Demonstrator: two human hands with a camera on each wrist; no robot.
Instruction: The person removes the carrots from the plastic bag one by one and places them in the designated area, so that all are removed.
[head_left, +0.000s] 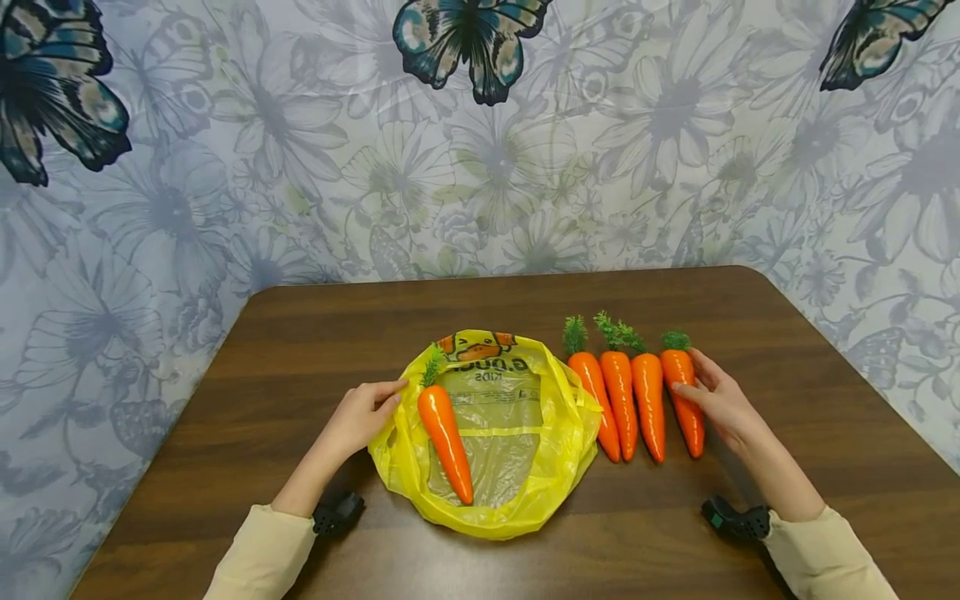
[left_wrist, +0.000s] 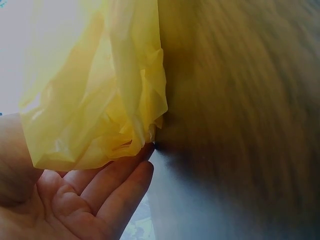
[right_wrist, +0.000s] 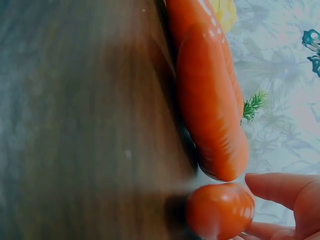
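A yellow plastic bag [head_left: 570, 483] lies with its mouth spread wide, one orange carrot [head_left: 447, 437] with a green top inside it. At the bag's left rim my left hand [head_left: 362, 417] pinches the plastic; in the left wrist view the crumpled bag [left_wrist: 95, 115] hides part of that hand. To the bag's right, several carrots [head_left: 618, 392] lie side by side, tips toward me. My right hand [head_left: 723, 404] holds the rightmost carrot [head_left: 684, 408] between thumb and fingers, and its rounded end [right_wrist: 220, 210] faces the right wrist camera.
Everything lies on a dark brown wooden table [head_left: 300, 333] with rounded far corners. Behind it hangs a pale floral backdrop [head_left: 525, 208] with large butterflies [head_left: 471, 42]. A black wrist device [head_left: 339, 512] sits at each cuff.
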